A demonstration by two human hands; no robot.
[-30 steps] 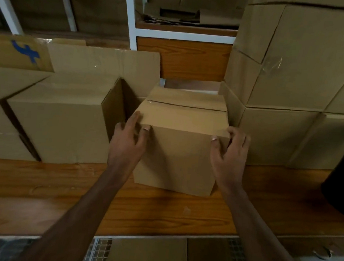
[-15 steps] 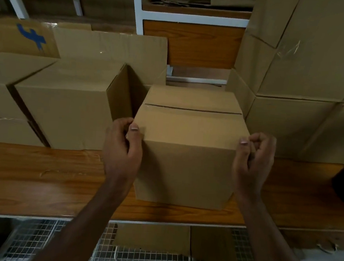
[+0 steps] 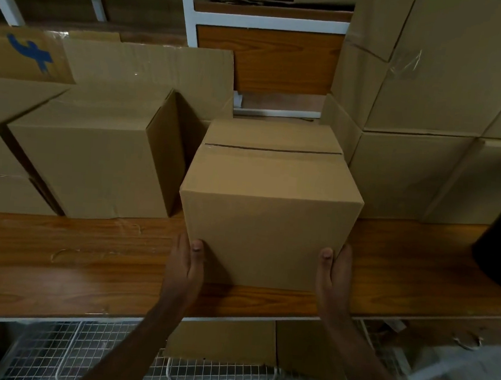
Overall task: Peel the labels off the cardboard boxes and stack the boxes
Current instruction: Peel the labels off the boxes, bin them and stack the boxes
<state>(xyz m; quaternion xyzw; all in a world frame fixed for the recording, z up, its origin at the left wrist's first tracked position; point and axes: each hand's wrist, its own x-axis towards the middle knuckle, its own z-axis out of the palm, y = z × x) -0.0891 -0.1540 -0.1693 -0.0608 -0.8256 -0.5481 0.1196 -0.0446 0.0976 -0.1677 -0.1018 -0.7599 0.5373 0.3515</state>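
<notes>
Center box [image 3: 269, 203] sits on the wooden desk [image 3: 72, 262], near its front edge, flaps closed, seam across the top. Left hand [image 3: 183, 270] on the box's lower left corner, right hand [image 3: 332, 278] on the lower right corner; thumbs on the front face, fingers wrap the sides, so each grip is clamped on the box. Left of it: a plain box [image 3: 95, 159], slightly apart. Right of it: stacked boxes [image 3: 422, 122] against the back. No label visible on the box faces shown.
</notes>
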